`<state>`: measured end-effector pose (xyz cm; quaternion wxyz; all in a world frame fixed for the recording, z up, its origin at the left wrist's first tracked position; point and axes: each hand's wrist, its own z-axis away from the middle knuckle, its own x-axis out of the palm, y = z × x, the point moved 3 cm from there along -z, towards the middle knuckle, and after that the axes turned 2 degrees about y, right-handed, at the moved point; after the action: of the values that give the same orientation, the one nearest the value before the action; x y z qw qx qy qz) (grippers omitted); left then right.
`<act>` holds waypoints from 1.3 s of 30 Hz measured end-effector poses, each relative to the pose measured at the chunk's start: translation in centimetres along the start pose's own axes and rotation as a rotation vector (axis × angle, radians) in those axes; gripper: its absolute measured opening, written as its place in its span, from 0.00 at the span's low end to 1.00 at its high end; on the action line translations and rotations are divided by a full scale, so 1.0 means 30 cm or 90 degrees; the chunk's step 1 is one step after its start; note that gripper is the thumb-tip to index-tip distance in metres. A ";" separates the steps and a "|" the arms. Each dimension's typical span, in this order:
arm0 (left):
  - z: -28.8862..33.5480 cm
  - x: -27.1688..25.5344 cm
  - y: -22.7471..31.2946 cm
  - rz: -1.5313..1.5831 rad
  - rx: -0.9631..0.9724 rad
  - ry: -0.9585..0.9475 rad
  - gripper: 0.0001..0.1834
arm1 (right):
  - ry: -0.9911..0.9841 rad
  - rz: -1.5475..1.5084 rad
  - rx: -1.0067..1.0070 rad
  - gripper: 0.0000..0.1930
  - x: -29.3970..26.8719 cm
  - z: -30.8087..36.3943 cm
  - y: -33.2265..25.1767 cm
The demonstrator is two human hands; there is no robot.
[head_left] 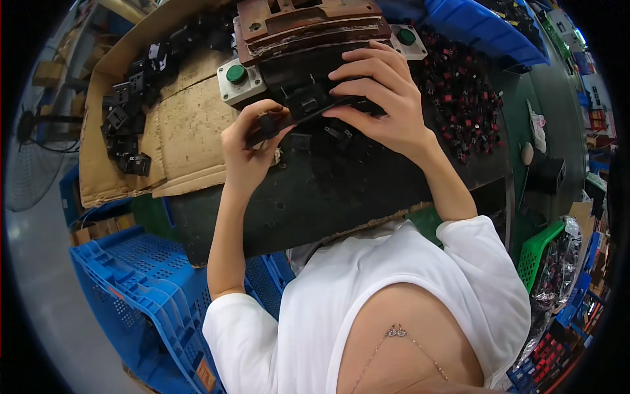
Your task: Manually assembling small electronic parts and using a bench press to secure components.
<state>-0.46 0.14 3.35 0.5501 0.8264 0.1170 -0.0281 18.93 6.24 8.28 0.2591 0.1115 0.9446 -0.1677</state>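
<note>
Between my hands, in front of the machine, is a black plastic part [306, 100] with thin metal pins standing up from it. My left hand [249, 134] is closed, thumb and fingers pinching a dark plastic piece [266, 125] at its left end. My right hand [390, 98] curls around the right side, thumb below and fingers above; its grip is partly lost against the dark background. Just below, several small black plastic pieces [336, 134] lie on the dark tabletop [289, 203]. Two green push buttons [236, 73] [407, 37] in pale housings flank the work spot.
A worn brown press block [312, 29] stands directly ahead. At left, a cardboard tray [197, 141] holds black plastic housings [128, 108]. Red-and-black small parts [462, 98] are heaped at right, below a blue bin [485, 26]. Blue crates [138, 282] stand low at left; a green basket [535, 256] is at right.
</note>
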 end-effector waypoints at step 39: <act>-0.005 -0.027 0.028 0.197 -0.115 -0.058 0.25 | -0.176 -0.315 0.228 0.12 -0.009 0.036 0.092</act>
<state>-1.06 -0.17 4.29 0.6245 0.7797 -0.0344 0.0300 20.46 8.33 6.83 0.3124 -0.1015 0.8544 -0.4026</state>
